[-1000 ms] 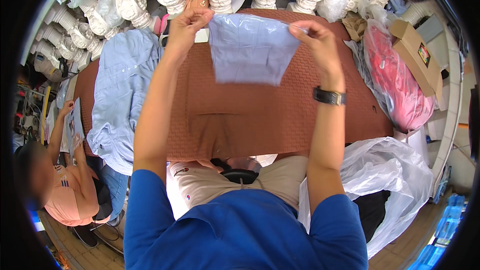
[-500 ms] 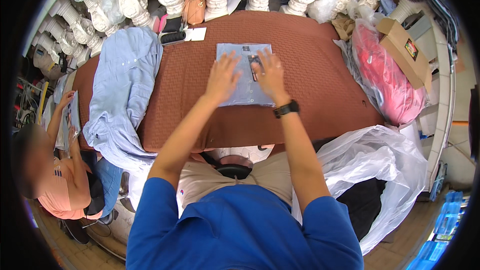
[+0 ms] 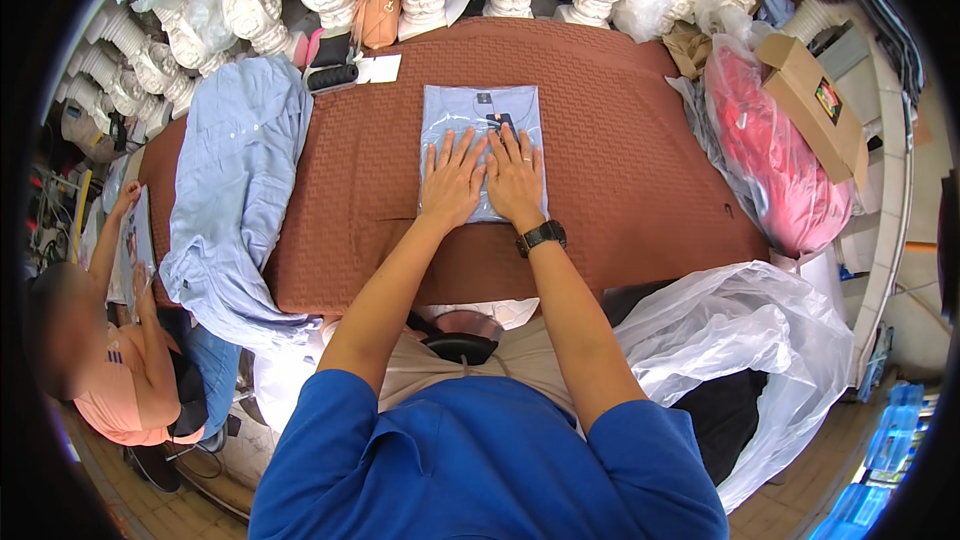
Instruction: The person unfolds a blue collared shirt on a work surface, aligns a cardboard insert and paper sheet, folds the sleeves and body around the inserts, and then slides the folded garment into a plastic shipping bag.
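Observation:
A folded light-blue shirt [image 3: 455, 108] in a clear plastic bag lies flat on the brown cloth-covered table [image 3: 380, 160]. Both my hands rest palm down on its lower half, side by side. My left hand [image 3: 452, 180] has its fingers stretched out toward the far edge of the package. Close beside it, my right hand [image 3: 514, 178] is laid flat too, fingers slightly spread, with a black watch on its wrist. A dark tag shows through the plastic just beyond the right fingertips. Neither hand grips anything.
Another light-blue shirt [image 3: 240, 140] lies loosely along the table's left side. A brown pouch [image 3: 377, 15] and black roll [image 3: 332, 78] sit at the back. To the right are bagged red clothing [image 3: 765, 140], a cardboard box [image 3: 815, 105] and a big clear bag [image 3: 740, 315]. A co-worker [image 3: 135, 380] sits at left.
My hands have come down the package toward me and closer together, now lying flat on it. More of its upper part shows.

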### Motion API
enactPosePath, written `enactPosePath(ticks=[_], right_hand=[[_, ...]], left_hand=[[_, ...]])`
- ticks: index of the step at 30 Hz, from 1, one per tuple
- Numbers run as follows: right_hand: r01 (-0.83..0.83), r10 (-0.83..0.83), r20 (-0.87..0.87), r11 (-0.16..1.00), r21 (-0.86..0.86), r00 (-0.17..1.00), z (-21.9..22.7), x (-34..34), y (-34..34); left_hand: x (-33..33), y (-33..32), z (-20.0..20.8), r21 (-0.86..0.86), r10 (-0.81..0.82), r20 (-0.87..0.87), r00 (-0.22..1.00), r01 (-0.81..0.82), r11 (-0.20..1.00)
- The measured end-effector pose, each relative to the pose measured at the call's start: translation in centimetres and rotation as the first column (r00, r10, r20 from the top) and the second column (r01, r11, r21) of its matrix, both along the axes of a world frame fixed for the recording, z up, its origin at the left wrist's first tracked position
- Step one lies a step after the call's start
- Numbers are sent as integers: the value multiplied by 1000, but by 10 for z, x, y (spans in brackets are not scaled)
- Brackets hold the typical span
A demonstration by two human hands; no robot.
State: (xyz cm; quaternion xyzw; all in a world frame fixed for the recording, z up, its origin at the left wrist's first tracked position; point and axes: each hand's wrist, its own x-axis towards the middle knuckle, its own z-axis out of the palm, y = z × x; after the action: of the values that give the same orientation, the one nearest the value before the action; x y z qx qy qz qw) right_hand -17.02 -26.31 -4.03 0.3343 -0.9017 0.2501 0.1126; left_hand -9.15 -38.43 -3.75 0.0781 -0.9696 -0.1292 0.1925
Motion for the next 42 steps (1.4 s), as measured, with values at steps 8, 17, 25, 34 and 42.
enactPosePath(ticks=[8,17,25,34,42], right_hand=[[179,-116,196,921,-346,974,23,-33,47],[366,36,899,906,-213,436,34,-13,64],[238,393,650,707,-666,651,65,-33,58],[-64,110,110,932,-358,988,201,-173,78],[45,-48,-8,969,-241,999,226,-331,23]], left_hand=[[12,-52,16,374,28,-208,978,53,926],[66,-61,-21,838,195,59,979,-154,523],[91,-27,2,726,319,-131,939,-128,676],[161,-8,23,417,387,-95,917,-316,852],[158,-8,27,421,445,-14,896,-398,815]])
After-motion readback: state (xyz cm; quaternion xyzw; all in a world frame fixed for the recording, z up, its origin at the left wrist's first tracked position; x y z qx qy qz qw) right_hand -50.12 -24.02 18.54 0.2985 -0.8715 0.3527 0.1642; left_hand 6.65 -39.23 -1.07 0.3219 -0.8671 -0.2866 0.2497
